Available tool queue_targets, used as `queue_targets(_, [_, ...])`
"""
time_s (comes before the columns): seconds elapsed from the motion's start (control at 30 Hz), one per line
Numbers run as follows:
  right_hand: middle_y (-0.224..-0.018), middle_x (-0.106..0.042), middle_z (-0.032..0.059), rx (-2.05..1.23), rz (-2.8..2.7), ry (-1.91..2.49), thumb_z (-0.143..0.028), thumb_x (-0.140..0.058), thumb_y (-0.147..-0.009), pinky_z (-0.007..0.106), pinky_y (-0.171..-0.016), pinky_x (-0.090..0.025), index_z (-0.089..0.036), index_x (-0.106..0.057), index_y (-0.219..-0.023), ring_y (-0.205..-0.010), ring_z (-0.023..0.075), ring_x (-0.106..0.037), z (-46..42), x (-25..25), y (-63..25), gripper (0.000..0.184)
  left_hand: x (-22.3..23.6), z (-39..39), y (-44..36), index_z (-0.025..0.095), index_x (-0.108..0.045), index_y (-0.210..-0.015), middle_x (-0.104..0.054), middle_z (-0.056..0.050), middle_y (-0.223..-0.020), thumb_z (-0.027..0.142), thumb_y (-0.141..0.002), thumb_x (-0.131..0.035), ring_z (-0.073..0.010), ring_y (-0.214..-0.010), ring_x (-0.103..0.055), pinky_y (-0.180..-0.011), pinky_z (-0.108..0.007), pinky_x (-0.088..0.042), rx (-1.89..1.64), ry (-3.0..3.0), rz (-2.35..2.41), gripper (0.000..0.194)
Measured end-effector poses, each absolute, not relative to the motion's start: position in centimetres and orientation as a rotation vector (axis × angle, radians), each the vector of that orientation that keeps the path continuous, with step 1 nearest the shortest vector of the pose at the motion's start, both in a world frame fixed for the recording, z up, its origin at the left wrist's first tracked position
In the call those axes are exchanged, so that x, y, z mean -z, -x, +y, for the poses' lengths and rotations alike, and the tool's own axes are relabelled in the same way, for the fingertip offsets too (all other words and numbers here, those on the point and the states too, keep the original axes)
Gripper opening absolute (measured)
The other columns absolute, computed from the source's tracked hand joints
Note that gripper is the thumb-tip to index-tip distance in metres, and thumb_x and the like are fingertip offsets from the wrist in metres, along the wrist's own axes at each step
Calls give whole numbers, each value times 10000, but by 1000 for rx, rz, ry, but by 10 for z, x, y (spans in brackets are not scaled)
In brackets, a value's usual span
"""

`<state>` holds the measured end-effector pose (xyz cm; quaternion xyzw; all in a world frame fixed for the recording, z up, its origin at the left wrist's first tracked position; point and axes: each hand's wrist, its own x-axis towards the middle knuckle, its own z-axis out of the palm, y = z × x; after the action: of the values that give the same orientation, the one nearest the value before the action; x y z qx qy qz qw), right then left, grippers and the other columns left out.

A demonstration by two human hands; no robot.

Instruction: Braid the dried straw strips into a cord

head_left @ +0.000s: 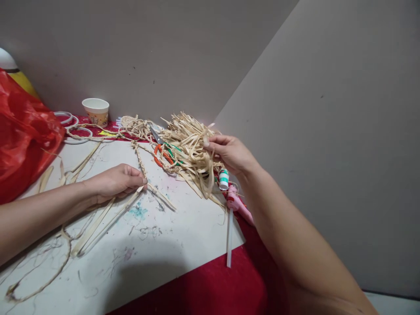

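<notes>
My left hand pinches the lower end of a thin braid of straw-coloured fibre, over a white board. Loose strands of the braid fan out below the fingertips. At the back, my right hand is closed on a pale fibre strip at the edge of a heap of dry fibre strips. Scissors with orange and green handles lie partly under the heap. Just below my right hand sit a white and green roll and a pink glue gun with a clear glue stick.
A red plastic bag bulges at the left. Along the back stand a paper cup, white rings and a coiled braided cord. Grey walls close off the back and right. Red cloth shows beneath the board.
</notes>
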<state>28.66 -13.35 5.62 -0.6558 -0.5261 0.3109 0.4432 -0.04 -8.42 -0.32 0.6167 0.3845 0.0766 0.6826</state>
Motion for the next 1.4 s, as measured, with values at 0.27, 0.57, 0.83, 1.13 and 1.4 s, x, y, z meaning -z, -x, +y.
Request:
queue_targets(0.27, [-719,-651,20,-855,-1189,1642,-430,-675,-677,180,-452,-364,-174,-665,-766,-541,72,-512,-139,-47,-280,271,2,-85,1,119,-638,-693,-301,74,-369,370,-763,-591,-33,-340,-204,-369,-208,-104,-179,-1400,852,265])
queue_targets(0.57, [-741,-590,-12,-643,-984,1454,-194,-572,-664,196,-447,-396,-201,-545,-906,-496,67,-491,-135,-51,-284,243,6,-84,0,121,-625,-687,-301,76,-380,348,-775,-586,-30,-350,-197,-377,-214,-93,-180,-1364,838,247])
queue_targets(0.83, [-502,-238,-53,-472,-1278,1564,-538,-406,-843,208,-366,-216,-224,-506,-732,-381,80,-222,-151,-57,-272,348,6,-84,0,123,-637,-680,-309,67,-362,344,-761,-597,-37,-331,-216,-363,-218,-103,-186,-1399,840,238])
queue_targets(1.13, [-1099,-606,154,452,-1880,1826,-269,-530,-798,426,-856,-424,-169,-607,-1156,-1022,292,-541,-158,-25,-279,380,3,-85,-2,123,-623,-651,-308,72,-363,319,-751,-612,-28,-315,-217,-349,-208,-101,-186,-1367,852,220])
queue_targets(1.4, [-929,-628,85,-334,-2524,1497,-130,-473,-824,293,-758,-451,-170,-654,-986,-844,168,-583,-170,4,-240,246,2,-86,-2,128,-603,-631,-321,71,-366,308,-752,-613,-26,-306,-222,-344,-207,-106,-192,-1355,863,216])
